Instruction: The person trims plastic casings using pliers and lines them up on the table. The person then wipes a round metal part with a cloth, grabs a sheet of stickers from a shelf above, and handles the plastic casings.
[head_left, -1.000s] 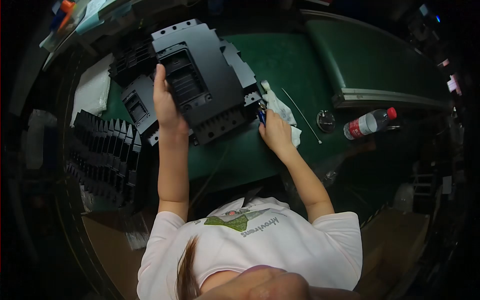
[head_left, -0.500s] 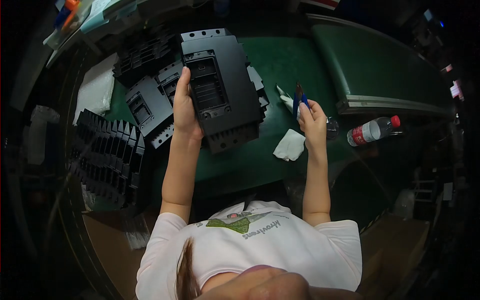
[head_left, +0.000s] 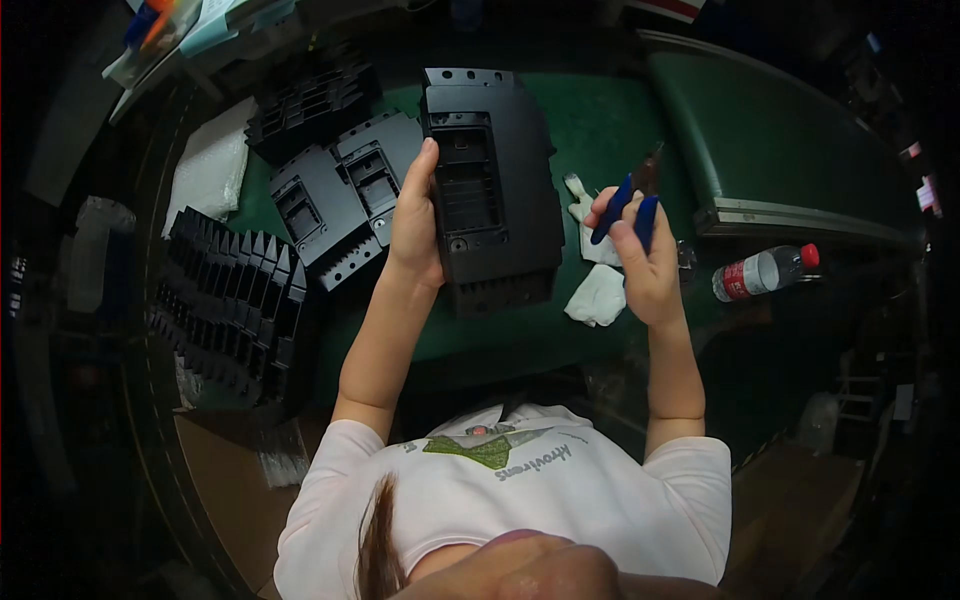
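Note:
My left hand [head_left: 416,225] grips the left edge of a black plastic housing [head_left: 520,180], its thumb lying along the side. The housing is held up above the green table, and its rectangular recess faces me. In my right hand [head_left: 645,265] is a pair of blue-handled nippers [head_left: 640,200], with the jaws pointing up and away. The nippers stay apart from the housing, to its right. Left of my left hand, more black housings [head_left: 325,205] lie on the table. Below the nippers sits a folded white cloth [head_left: 597,296], and another white item [head_left: 580,205] lies just beyond it, partly hidden.
Stacked black parts stand at the left [head_left: 235,300] and at the back left [head_left: 315,110]. A clear bag [head_left: 210,165] lies at the far left. On the right are a red-capped bottle [head_left: 765,273] and a raised green panel with a metal edge [head_left: 770,215].
The view has shifted slightly. My left hand has turned the housing a little more upright. In my right hand the nippers have turned, and their handles now spread apart.

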